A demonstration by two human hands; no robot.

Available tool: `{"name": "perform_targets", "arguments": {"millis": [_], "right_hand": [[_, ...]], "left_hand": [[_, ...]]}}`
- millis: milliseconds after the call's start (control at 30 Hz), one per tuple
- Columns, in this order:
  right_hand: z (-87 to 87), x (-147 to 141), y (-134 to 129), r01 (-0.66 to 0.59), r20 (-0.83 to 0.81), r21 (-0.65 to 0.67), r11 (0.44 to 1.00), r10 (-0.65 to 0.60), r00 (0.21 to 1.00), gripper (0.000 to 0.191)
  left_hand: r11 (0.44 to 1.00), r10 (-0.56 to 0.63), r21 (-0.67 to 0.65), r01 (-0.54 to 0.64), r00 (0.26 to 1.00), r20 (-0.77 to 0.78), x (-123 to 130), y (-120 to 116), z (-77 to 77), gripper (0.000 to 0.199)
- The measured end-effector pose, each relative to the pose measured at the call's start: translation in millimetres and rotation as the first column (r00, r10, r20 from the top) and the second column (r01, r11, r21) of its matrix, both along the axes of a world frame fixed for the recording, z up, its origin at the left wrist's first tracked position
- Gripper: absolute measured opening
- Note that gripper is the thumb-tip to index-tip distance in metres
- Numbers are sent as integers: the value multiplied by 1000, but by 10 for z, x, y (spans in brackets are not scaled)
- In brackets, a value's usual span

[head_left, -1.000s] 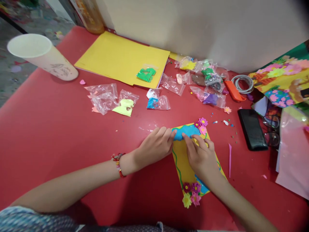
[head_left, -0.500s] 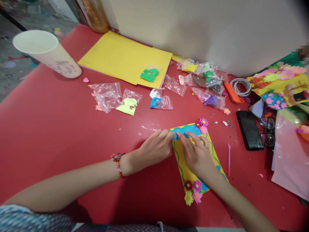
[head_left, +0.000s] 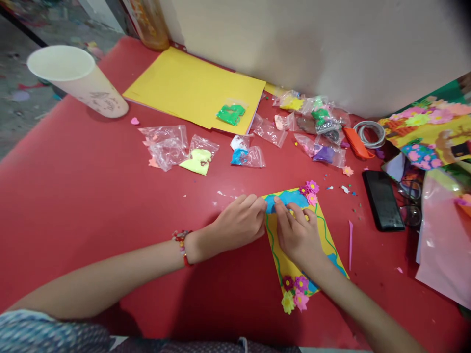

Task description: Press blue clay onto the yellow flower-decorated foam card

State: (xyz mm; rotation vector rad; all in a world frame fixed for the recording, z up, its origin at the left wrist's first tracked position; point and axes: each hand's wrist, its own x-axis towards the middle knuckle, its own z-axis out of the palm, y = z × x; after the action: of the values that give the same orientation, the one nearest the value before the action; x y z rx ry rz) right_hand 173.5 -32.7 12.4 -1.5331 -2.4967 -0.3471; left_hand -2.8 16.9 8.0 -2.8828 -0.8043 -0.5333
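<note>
A yellow card (head_left: 290, 255) with wavy green lines lies on the red table, clay flowers at its upper right and lower left corners. Blue clay (head_left: 290, 197) covers its top edge. My left hand (head_left: 241, 223) is closed at the card's upper left corner, its fingertips against the edge; what they pinch, if anything, is hidden. Over the card, my right hand (head_left: 300, 235) has its fingers apart and bent, the index fingertip touching the blue clay. Pink flowers (head_left: 312, 192) sit just beyond its fingers. More flowers (head_left: 294, 291) are below its wrist.
Clay bags (head_left: 248, 154) and a yellow folder (head_left: 195, 88) lie farther back. A paper cup (head_left: 106, 100) leans at the left. On the right are a phone (head_left: 383, 201), a pink tool (head_left: 350, 245), glasses (head_left: 411, 214), an orange comb (head_left: 357, 143) and a coiled cable (head_left: 370, 134).
My right index finger has shifted slightly along the blue clay, and its fingers are bent a little more. The whole view has moved slightly; my left hand keeps its place at the corner.
</note>
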Motion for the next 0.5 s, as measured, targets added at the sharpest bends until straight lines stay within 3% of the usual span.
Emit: {"name": "perform_targets", "arguments": {"millis": [167, 300, 500], "right_hand": [[46, 96, 60, 46, -175, -139, 989, -70, 982, 31], [127, 231, 89, 52, -375, -217, 975, -133, 917, 25], [101, 270, -30, 48, -73, -69, 996, -53, 996, 30]], "left_hand": [[998, 49, -43, -53, 996, -75, 71, 35, 5, 32], [998, 51, -37, -55, 993, -107, 115, 43, -15, 25], [999, 31, 21, -29, 995, -91, 110, 66, 5, 22]]}}
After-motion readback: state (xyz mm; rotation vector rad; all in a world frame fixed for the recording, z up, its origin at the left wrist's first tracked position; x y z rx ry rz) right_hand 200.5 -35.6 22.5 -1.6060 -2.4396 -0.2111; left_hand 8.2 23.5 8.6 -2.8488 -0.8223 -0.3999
